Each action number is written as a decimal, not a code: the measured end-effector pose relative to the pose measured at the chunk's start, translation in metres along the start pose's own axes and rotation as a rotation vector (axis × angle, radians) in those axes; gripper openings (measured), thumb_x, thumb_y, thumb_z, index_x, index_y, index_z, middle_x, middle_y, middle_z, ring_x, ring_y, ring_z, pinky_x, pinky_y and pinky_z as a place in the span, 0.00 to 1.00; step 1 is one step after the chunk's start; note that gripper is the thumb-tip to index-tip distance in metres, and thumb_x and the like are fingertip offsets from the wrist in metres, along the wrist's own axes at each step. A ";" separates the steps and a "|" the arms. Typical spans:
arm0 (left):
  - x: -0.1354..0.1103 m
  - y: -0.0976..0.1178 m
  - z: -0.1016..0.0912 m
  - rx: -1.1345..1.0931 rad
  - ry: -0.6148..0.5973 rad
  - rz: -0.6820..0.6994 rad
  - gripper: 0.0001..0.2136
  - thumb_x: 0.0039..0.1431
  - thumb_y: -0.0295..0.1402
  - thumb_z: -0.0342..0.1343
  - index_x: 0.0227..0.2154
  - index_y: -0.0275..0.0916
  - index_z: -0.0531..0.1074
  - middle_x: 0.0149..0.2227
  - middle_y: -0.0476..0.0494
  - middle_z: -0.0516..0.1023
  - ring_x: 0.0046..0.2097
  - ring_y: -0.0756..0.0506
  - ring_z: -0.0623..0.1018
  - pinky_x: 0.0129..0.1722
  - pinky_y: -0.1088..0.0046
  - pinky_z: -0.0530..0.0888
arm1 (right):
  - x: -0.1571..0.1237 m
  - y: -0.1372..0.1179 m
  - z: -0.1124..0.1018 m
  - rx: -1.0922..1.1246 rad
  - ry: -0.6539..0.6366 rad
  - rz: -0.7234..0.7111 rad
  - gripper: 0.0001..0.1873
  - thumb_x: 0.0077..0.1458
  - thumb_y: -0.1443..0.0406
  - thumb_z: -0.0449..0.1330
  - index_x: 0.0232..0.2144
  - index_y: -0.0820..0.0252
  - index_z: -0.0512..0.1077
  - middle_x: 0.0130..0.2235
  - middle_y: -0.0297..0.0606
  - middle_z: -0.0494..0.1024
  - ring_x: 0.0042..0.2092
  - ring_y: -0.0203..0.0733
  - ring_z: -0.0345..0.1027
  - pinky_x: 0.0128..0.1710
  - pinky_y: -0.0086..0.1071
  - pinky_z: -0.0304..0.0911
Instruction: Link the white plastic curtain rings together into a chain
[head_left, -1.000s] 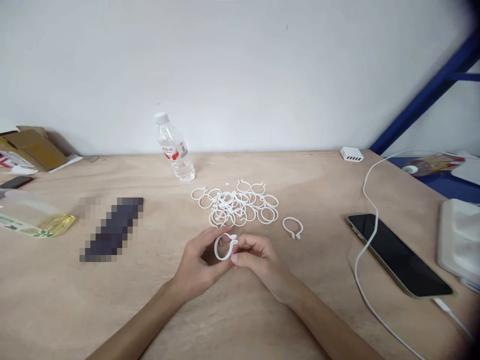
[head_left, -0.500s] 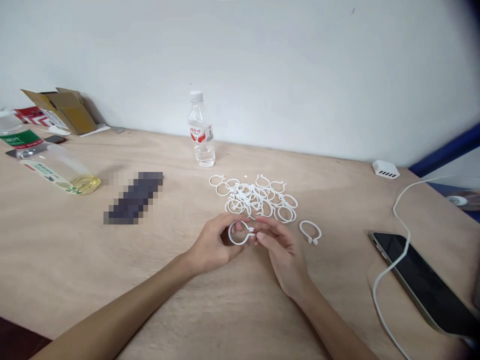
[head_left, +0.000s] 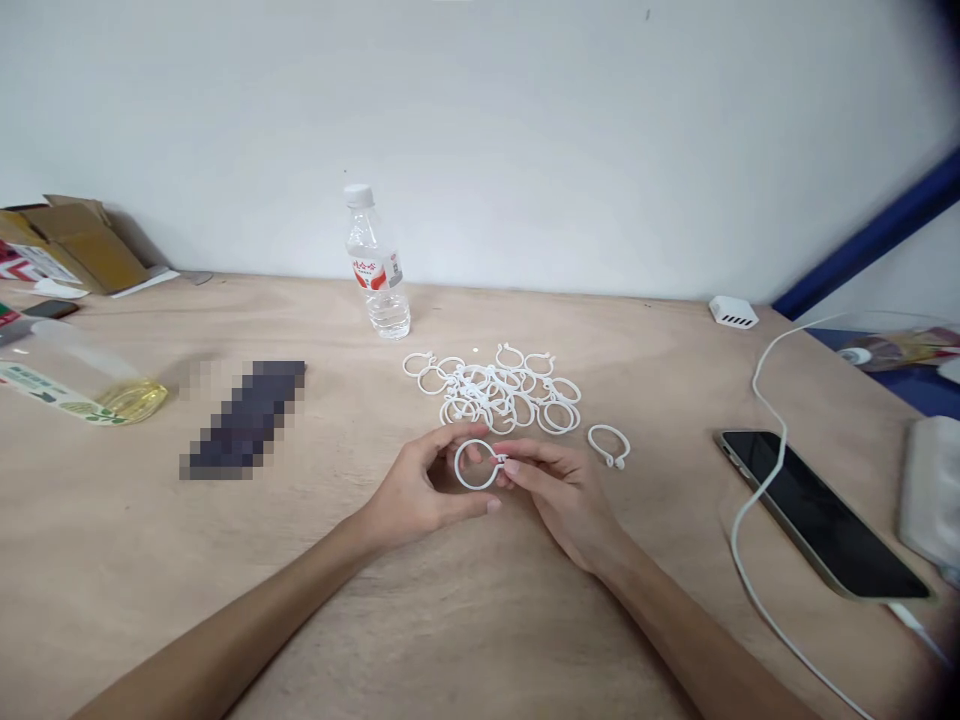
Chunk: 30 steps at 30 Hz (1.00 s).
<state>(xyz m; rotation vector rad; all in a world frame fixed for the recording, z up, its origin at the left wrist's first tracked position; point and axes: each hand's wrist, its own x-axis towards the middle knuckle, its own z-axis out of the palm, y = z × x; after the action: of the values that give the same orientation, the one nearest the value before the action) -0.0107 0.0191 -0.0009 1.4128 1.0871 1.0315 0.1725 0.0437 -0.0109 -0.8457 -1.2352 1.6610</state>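
Head view: left hand (head_left: 412, 492) and right hand (head_left: 562, 497) grip a white plastic ring (head_left: 474, 487) between fingertips

On the wooden table (head_left: 225, 560), a ring (head_left: 474, 487) sits between the left hand (head_left: 416, 490) and the right hand (head_left: 562, 495), a pile of rings (head_left: 480, 385) lies just behind them, one more ring (head_left: 600, 428) lies right of the pile, a bottle (head_left: 377, 262) stands behind the pile, and a phone (head_left: 817, 515) lies far to the right.

Plain white wall (head_left: 480, 130) behind plywood table (head_left: 150, 540), w/ blue metal frame bar (head_left: 862, 240) rising diagonally at rt, cardboard box (head_left: 82, 245) against wall far left, light soft & even.
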 end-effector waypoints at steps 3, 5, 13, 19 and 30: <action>0.001 -0.003 -0.005 -0.045 -0.058 0.016 0.31 0.43 0.31 0.70 0.52 0.38 0.67 0.44 0.41 0.78 0.46 0.41 0.78 0.51 0.60 0.72 | 0.000 -0.002 0.000 0.013 -0.002 0.016 0.08 0.49 0.62 0.67 0.34 0.54 0.81 0.33 0.35 0.81 0.34 0.37 0.70 0.40 0.35 0.67; 0.001 -0.004 -0.005 -0.051 -0.059 0.008 0.27 0.44 0.32 0.69 0.49 0.37 0.70 0.42 0.41 0.79 0.44 0.42 0.78 0.48 0.61 0.73 | 0.000 -0.003 0.001 0.016 -0.005 0.030 0.08 0.49 0.62 0.67 0.34 0.54 0.81 0.33 0.35 0.81 0.33 0.37 0.70 0.39 0.36 0.68; -0.002 0.002 0.001 -0.123 0.044 0.039 0.18 0.45 0.28 0.65 0.42 0.34 0.73 0.33 0.45 0.81 0.35 0.46 0.79 0.38 0.69 0.77 | -0.001 -0.001 -0.002 -0.069 0.002 0.059 0.11 0.48 0.60 0.68 0.37 0.52 0.80 0.35 0.36 0.81 0.34 0.37 0.71 0.38 0.36 0.68; -0.003 0.004 0.001 -0.093 0.083 0.067 0.16 0.44 0.25 0.63 0.40 0.33 0.74 0.28 0.47 0.80 0.30 0.49 0.78 0.32 0.74 0.76 | -0.002 0.004 -0.005 -0.152 -0.033 0.010 0.11 0.51 0.60 0.65 0.39 0.48 0.80 0.39 0.35 0.81 0.40 0.40 0.72 0.39 0.36 0.67; -0.005 0.003 0.000 0.047 0.038 0.064 0.08 0.48 0.27 0.61 0.33 0.36 0.76 0.26 0.48 0.76 0.28 0.51 0.73 0.27 0.77 0.71 | -0.003 0.000 -0.003 -0.223 -0.052 -0.020 0.09 0.53 0.59 0.64 0.38 0.48 0.80 0.37 0.35 0.81 0.36 0.39 0.71 0.38 0.35 0.67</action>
<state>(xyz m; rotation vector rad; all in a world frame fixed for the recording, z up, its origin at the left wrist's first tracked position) -0.0114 0.0140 0.0015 1.4793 1.1062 1.0889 0.1757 0.0421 -0.0119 -0.9258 -1.4797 1.5572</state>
